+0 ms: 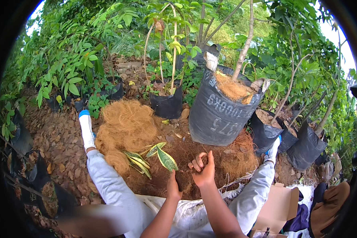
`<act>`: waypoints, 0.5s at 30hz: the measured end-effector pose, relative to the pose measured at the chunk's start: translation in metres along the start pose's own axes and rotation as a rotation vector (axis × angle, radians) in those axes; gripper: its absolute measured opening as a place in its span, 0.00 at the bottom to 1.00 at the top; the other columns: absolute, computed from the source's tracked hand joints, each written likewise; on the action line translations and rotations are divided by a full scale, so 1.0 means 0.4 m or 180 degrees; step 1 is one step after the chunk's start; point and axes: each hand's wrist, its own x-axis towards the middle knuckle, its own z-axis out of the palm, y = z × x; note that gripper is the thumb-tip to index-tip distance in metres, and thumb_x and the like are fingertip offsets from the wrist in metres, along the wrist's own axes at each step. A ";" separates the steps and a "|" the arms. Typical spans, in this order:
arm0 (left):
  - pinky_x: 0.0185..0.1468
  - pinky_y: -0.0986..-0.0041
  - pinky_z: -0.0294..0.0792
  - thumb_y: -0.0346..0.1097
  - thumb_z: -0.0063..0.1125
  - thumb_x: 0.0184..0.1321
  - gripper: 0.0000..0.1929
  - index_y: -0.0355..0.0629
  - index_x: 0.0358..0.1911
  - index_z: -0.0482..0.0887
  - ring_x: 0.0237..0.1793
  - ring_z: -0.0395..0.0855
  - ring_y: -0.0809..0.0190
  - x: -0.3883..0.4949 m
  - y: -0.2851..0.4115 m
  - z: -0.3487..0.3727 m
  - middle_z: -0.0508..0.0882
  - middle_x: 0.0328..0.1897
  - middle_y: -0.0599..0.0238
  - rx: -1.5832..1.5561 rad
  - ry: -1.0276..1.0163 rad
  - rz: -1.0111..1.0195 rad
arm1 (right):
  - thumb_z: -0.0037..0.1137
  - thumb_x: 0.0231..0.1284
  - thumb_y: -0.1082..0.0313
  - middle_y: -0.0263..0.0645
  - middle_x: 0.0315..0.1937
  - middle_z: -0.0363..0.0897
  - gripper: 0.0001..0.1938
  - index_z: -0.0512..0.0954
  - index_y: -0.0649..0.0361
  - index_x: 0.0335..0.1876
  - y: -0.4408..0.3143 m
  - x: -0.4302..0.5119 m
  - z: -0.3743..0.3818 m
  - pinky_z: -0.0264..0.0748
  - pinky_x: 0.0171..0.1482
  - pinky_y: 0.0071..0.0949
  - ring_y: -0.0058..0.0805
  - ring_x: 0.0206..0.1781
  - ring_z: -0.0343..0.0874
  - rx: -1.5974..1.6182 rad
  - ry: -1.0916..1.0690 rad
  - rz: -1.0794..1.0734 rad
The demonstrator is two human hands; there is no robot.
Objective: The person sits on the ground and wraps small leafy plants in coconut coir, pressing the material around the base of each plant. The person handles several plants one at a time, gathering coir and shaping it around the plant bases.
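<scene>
My left hand (173, 186) is over dark brown soil, its fingertip meeting the lower end of a yellow-edged snake plant leaf (166, 159). Whether it grips the leaf is hidden. To its right, my right hand (204, 172) is raised with fingers curled and apart; I see nothing held in it. More snake plant leaves (138, 163) lie to the left, beside a large heap of brown coir fibre (128, 125). The soil (154, 181) rests on a white woven sack (193, 209) between my outstretched legs.
A big black grow bag (220, 119) with a tree stem and coir stands ahead. Smaller black nursery bags (168, 102) sit behind and to the right. Reddish fibre (241, 148) lies by the big bag. An open cardboard box (275, 205) is at lower right.
</scene>
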 end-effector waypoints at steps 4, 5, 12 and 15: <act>0.64 0.58 0.75 0.56 0.50 0.76 0.23 0.45 0.59 0.80 0.58 0.84 0.56 -0.013 -0.015 0.011 0.85 0.58 0.60 -0.0061 -0.0199 0.0004 | 0.38 0.82 0.40 0.33 0.26 0.70 0.26 0.77 0.56 0.42 0.015 -0.012 -0.004 0.72 0.49 0.36 0.29 0.32 0.69 -0.0444 -0.0063 -0.0093; 0.64 0.58 0.75 0.56 0.49 0.77 0.23 0.46 0.60 0.80 0.58 0.84 0.56 -0.022 -0.018 0.009 0.85 0.59 0.61 -0.0072 -0.0211 -0.0013 | 0.36 0.83 0.41 0.36 0.29 0.73 0.26 0.77 0.59 0.47 0.019 -0.018 -0.007 0.74 0.52 0.38 0.32 0.35 0.73 -0.0507 -0.0139 -0.0142; 0.65 0.59 0.76 0.57 0.49 0.77 0.26 0.46 0.66 0.76 0.61 0.83 0.56 -0.033 -0.006 0.012 0.83 0.64 0.61 -0.0301 -0.0472 -0.0039 | 0.29 0.85 0.43 0.54 0.56 0.81 0.32 0.70 0.69 0.66 0.036 -0.044 0.009 0.72 0.70 0.45 0.47 0.62 0.80 -0.0694 -0.0445 -0.0334; 0.64 0.58 0.77 0.57 0.50 0.76 0.27 0.45 0.67 0.76 0.61 0.84 0.55 -0.026 0.006 0.014 0.82 0.65 0.61 -0.0195 -0.0416 -0.0050 | 0.27 0.85 0.44 0.57 0.62 0.78 0.32 0.69 0.70 0.68 0.034 -0.046 0.035 0.69 0.74 0.46 0.48 0.68 0.76 -0.0754 -0.0396 -0.0368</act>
